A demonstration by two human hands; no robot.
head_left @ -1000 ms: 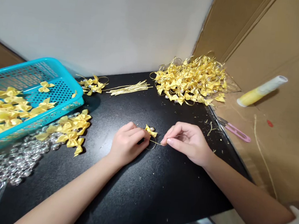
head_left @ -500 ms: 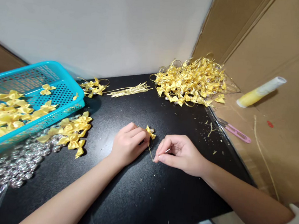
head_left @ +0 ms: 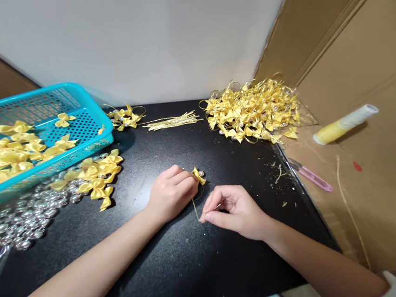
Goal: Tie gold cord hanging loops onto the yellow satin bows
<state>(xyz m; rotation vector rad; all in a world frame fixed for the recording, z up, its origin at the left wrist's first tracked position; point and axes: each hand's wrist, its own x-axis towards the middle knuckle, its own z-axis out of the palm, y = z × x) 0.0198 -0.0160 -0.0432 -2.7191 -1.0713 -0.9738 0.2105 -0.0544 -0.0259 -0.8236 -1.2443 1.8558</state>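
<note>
- near the middle of the frame, on the black speckled counter [head_left: 186,269], the left hand [head_left: 170,195] is closed in a pinch on a small yellow satin bow [head_left: 198,174] with a silvery bead beside it.
- right hand [head_left: 236,210], just right of it, has finger and thumb pressed together on the end of a thin gold cord [head_left: 196,209] that runs up to the bow; the other fingers are curled loosely.
- judging by the piles, a good share is done: a big heap of finished bows [head_left: 254,109] with gold loops sits at upper centre-right, tangled and glossy.
- plenty seems left: loose bows [head_left: 95,176] lie at left centre beside a spill of shiny silver beads [head_left: 19,220], and more bows fill the perforated turquoise plastic basket [head_left: 83,105] at far left.
- a straight bundle of cut gold cords [head_left: 172,120] lies at upper centre, with a few more bows just left of it.
- at right, on brown cardboard, a pink thread snip [head_left: 312,177] and a yellow-and-white tube [head_left: 345,123] lie well apart from the hands.
</note>
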